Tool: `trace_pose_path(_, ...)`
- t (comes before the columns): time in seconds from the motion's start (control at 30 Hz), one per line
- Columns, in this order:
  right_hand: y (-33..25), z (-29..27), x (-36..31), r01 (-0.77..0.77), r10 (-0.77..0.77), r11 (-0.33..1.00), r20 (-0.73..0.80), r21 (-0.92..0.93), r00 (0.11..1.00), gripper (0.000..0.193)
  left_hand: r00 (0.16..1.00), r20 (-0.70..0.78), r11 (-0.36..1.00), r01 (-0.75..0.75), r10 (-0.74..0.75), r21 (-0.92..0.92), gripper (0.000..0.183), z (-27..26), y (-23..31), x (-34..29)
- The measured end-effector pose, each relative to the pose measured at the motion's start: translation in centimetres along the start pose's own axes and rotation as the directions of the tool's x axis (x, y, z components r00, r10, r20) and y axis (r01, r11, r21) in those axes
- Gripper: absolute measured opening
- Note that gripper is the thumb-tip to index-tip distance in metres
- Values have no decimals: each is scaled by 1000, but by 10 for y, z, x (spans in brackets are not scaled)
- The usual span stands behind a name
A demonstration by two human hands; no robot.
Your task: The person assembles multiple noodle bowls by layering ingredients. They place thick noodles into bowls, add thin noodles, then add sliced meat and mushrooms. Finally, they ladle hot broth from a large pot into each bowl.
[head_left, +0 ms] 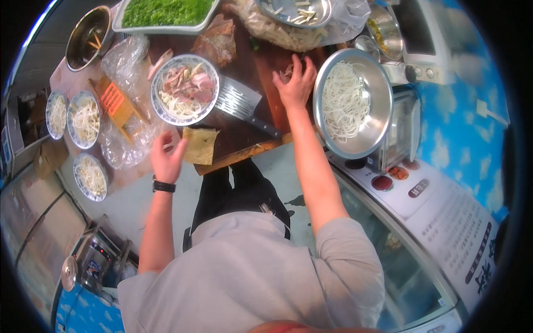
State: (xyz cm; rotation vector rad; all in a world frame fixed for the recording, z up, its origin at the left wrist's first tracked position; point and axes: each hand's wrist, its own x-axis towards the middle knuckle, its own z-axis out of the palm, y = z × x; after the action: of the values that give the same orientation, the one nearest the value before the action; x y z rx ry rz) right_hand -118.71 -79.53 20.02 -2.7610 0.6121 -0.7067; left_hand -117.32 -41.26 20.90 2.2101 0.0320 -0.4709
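Note:
My left hand (168,157) is raised over the left side of the work table, fingers apart and holding nothing. A yellowish-brown folded cloth (201,145) lies just beside it. Above that hand stands a patterned bowl (158,110) of pale noodles topped with sliced meat (187,83). My right hand (295,86) reaches over the dark cutting board (266,100), its thumb and fingers spread around small brown pieces (287,71), perhaps meat. I see no closed grip on them. Between the hands a cleaver (244,106) lies with its black handle toward me, its blade partly behind the bowl.
Right of my right hand stands a large steel bowl (380,111) of white noodles (344,102). Smaller noodle bowls (83,119) stand at left, near an orange-labelled wooden holder (114,102). At the back are a tray of chopped greens (166,12) and a large brown meat piece (215,43).

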Motion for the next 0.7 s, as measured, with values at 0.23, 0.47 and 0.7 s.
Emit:
trace_pose_path(0.23, 23, 35, -33, -56, 24, 984, 182, 171, 983, 36, 957, 37, 879, -280, 289, 385, 77, 50, 3, -38)
trace_pose_path(0.47, 12, 14, -44, 180, -142, 952, 166, -248, 976, 12, 968, 44, 955, -250, 246, 162, 79, 45, 1, -20)
trace_pose_path(0.7, -8, -9, -39, 219, -89, 919, 366, -329, 926, 31, 875, -381, 916, 149, -298, -373, 45, -61, -122, -55)
